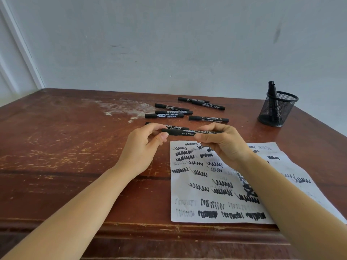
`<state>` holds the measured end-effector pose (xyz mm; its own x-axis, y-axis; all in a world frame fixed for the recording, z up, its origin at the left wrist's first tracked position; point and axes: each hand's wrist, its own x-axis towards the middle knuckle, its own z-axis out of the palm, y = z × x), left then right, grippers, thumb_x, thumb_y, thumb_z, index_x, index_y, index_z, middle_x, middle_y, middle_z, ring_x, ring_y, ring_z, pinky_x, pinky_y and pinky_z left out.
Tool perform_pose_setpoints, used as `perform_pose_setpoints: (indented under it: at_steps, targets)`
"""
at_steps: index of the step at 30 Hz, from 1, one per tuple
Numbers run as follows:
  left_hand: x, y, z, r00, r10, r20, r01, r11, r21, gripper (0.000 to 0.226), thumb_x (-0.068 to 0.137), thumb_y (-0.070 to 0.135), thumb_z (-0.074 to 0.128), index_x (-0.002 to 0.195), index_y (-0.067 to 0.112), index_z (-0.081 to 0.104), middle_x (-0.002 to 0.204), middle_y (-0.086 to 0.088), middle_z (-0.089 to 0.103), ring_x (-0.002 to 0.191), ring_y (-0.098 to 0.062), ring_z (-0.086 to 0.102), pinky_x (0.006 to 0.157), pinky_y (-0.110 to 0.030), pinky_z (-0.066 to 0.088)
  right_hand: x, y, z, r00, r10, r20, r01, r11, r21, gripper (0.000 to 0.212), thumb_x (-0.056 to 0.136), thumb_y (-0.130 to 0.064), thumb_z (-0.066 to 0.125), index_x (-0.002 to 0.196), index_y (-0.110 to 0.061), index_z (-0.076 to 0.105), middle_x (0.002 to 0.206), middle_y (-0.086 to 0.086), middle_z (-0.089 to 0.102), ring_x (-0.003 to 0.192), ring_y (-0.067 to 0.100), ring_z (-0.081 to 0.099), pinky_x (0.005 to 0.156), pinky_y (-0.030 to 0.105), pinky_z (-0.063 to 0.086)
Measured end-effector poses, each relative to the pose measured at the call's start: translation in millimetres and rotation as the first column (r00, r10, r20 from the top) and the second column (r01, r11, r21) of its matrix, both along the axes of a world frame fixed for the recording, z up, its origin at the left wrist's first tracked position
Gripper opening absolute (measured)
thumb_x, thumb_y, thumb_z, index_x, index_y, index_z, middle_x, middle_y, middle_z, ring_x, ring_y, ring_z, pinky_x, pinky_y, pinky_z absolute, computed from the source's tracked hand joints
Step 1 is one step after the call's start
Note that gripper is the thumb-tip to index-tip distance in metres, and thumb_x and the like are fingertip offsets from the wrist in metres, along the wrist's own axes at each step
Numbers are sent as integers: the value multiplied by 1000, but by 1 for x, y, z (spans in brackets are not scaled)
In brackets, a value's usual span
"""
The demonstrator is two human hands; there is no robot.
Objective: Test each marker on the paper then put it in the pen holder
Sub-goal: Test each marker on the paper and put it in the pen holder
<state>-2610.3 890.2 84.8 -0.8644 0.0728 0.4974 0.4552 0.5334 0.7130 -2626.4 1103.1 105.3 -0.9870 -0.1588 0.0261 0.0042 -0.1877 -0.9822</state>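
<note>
— Now, which step does this moment show?

— Uncapping, by the look of it. You hold one black cylindrical plastic marker (185, 132) level in the air, just over the far edge of the white sheet of paper (206, 186), which is covered in black test scribbles. Your left hand (148, 139) pinches one end between thumb and fingers. Your right hand (223, 141) is curled round the other end of the barrel. Whether the cap has begun to part cannot be told.

— And the rest of the set?

— Several loose black markers (169, 115) lie on the worn reddish-brown wooden table (65, 147) beyond your hands, apart from the paper. The round black wire-mesh pen holder (277, 109) stands at the far right, well apart from the paper. The stored markers (272, 89) stand upright in it and appear to be only one or two, so most of the task seems undone.

— What does the next move call for?

— Probably a straight pull along the marker's axis, with your right hand gripping the barrel. Then bring the tip down on a bare patch; the sheet looks crowded at its left and freer toward its right edge.
</note>
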Motion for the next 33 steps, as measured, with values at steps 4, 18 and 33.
perform_pose_setpoints:
  at_steps: [4, 18, 33]
  targets:
    - [0, 0, 0, 1000, -9, -17, 8, 999, -41, 20, 96, 28, 47, 102, 20, 63, 75, 10, 65, 71, -3, 61, 66, -18, 51, 0, -2, -5, 1000, 24, -11, -23, 1000, 14, 11, 62, 0, 74, 65, -9, 69, 70, 10, 69, 64, 17, 65, 67, 20, 57]
    - [-1, 4, 1, 998, -51, 43, 50, 998, 25, 29, 98, 35, 36, 81, 21, 55, 67, 7, 56, 60, 0, 54, 61, -21, 42, 5, -7, 2, 921, 43, -387, 173, 845, 507, 17, 70, -7, 83, 82, -15, 74, 77, -4, 74, 64, 5, 67, 64, 18, 52]
    - [-38, 27, 2, 984, -55, 172, 120, 911, -394, 41, 95, 50, 37, 118, 26, 59, 114, 13, 58, 107, -4, 51, 90, -27, 45, -16, 46, 32, 853, -48, -519, 444, 589, 675, 18, 79, -21, 76, 97, -23, 76, 76, -8, 63, 68, 15, 59, 58, 22, 47]
